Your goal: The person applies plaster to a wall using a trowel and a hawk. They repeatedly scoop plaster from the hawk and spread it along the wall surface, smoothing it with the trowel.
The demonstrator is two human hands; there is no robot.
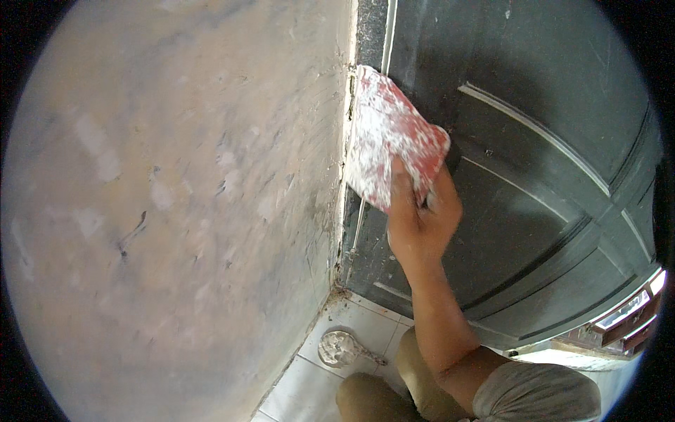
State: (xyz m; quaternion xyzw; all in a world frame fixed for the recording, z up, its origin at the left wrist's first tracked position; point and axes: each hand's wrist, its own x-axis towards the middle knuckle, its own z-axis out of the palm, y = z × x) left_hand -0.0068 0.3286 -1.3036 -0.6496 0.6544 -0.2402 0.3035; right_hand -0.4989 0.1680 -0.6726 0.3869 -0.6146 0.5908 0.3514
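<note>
My right hand [424,218] grips a flat red plastic putty spreader [397,137] by its lower corner, thumb on the near face. White paste is smeared over most of that face. The spreader's left edge meets the narrow joint [346,151] between the plastered wall [176,197] and the dark door frame, where the white filling is chipped and cracked. Below, on the floor, stands a small round pan with a handle [339,349], with whitish paste inside. My left hand is out of view.
A dark panelled door [520,183] with raised mouldings fills the right side. The wall on the left carries lighter patches and dark scuffs. White floor tiles [309,383] lie below, near my bent knees [376,401]. Brown wooden frames [626,320] show at the lower right.
</note>
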